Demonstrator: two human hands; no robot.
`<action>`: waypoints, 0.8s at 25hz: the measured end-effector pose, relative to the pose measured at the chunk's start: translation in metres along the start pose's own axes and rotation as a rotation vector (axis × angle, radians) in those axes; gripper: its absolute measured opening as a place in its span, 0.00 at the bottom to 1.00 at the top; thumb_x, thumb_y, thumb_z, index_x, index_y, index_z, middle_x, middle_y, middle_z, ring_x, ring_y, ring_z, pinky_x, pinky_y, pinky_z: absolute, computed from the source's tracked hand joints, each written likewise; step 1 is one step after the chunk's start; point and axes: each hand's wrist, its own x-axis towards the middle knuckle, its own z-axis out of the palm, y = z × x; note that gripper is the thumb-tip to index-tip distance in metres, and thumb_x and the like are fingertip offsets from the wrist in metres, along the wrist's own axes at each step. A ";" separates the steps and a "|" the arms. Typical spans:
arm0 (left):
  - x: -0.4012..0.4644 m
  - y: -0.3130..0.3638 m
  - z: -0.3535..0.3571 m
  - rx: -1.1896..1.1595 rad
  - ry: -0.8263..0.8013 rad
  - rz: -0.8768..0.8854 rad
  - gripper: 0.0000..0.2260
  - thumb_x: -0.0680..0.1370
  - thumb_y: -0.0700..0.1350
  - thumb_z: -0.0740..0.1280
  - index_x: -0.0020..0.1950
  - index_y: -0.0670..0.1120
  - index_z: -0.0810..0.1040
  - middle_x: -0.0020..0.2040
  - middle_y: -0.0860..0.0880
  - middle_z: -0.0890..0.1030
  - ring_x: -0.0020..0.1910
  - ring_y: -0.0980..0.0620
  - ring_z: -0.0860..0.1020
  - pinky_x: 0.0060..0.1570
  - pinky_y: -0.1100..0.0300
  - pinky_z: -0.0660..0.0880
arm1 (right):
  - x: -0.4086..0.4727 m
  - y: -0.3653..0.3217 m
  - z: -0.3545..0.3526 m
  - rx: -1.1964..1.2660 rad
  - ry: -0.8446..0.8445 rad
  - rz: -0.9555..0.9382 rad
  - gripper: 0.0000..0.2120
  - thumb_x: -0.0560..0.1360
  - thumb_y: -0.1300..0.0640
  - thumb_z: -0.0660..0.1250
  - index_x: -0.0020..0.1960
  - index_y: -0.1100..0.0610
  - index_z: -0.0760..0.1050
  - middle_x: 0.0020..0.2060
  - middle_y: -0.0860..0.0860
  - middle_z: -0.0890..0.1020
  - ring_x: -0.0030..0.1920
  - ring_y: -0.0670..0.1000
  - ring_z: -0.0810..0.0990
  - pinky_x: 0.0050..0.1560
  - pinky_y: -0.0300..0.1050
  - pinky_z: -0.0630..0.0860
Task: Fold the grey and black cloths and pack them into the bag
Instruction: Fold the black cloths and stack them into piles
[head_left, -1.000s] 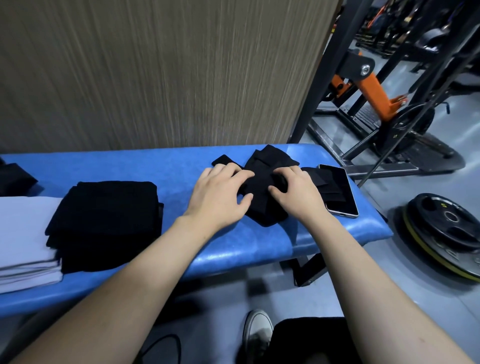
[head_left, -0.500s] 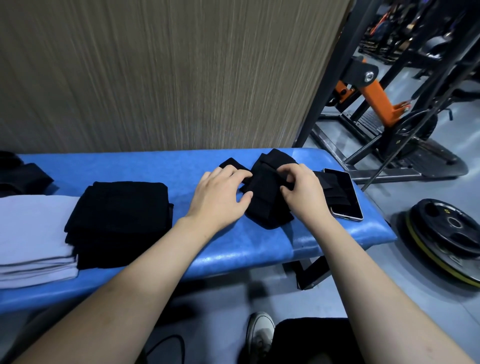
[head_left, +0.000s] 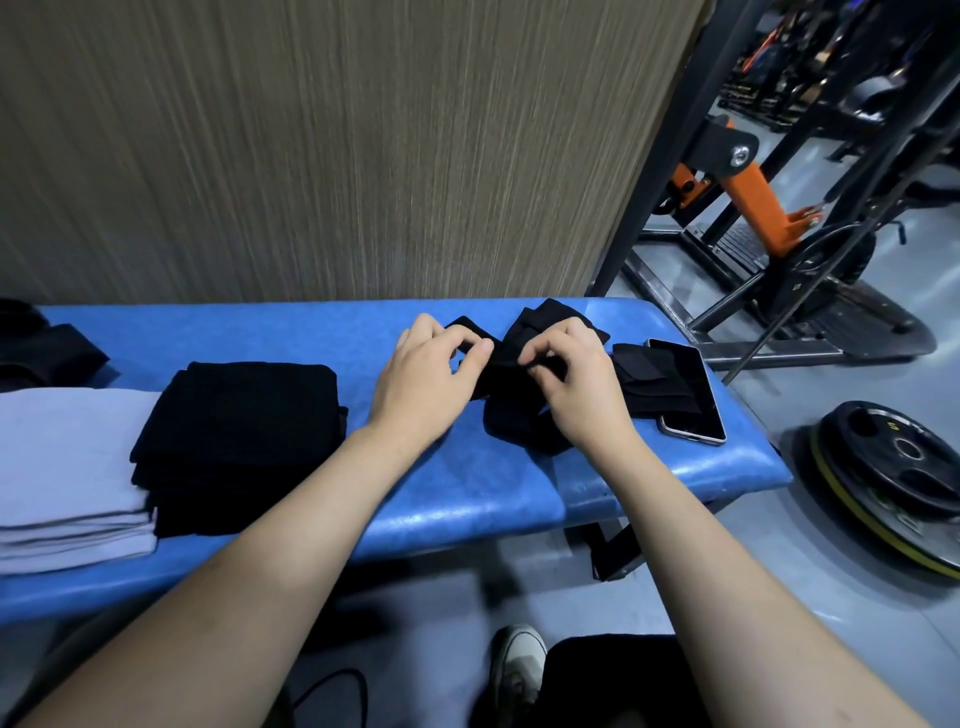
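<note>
- Left hand and right hand each pinched the black bag on the bench.
- Bag looked light and floppy, best taken by its rim.

Gym floor: blue padded bench, black steel rack with orange arm, weight plates stacked on grey floor, more machines in the far background.

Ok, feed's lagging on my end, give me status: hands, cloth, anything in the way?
Left hand and right hand both pinching the black cloth on the bench. Folded stacks wait left. Phone partly under cloth, right.
</note>
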 end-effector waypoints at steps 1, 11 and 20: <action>0.001 0.002 -0.001 -0.025 -0.001 -0.006 0.12 0.81 0.59 0.59 0.53 0.56 0.79 0.49 0.54 0.72 0.52 0.54 0.72 0.49 0.55 0.70 | 0.002 0.000 0.000 0.045 0.011 0.021 0.17 0.71 0.71 0.70 0.42 0.49 0.77 0.45 0.43 0.74 0.52 0.51 0.74 0.56 0.44 0.72; -0.003 -0.004 -0.018 -0.290 -0.419 -0.171 0.22 0.74 0.74 0.56 0.58 0.64 0.78 0.54 0.61 0.81 0.51 0.60 0.79 0.54 0.56 0.74 | 0.009 -0.008 0.011 0.584 -0.179 0.149 0.10 0.73 0.72 0.67 0.43 0.57 0.76 0.51 0.55 0.83 0.57 0.52 0.80 0.65 0.54 0.75; -0.002 -0.008 -0.017 -0.542 -0.382 -0.256 0.17 0.75 0.63 0.65 0.52 0.52 0.80 0.48 0.50 0.85 0.42 0.51 0.83 0.49 0.56 0.75 | 0.004 -0.011 0.014 0.421 -0.241 0.375 0.29 0.73 0.62 0.75 0.70 0.53 0.67 0.57 0.51 0.77 0.52 0.47 0.79 0.53 0.39 0.75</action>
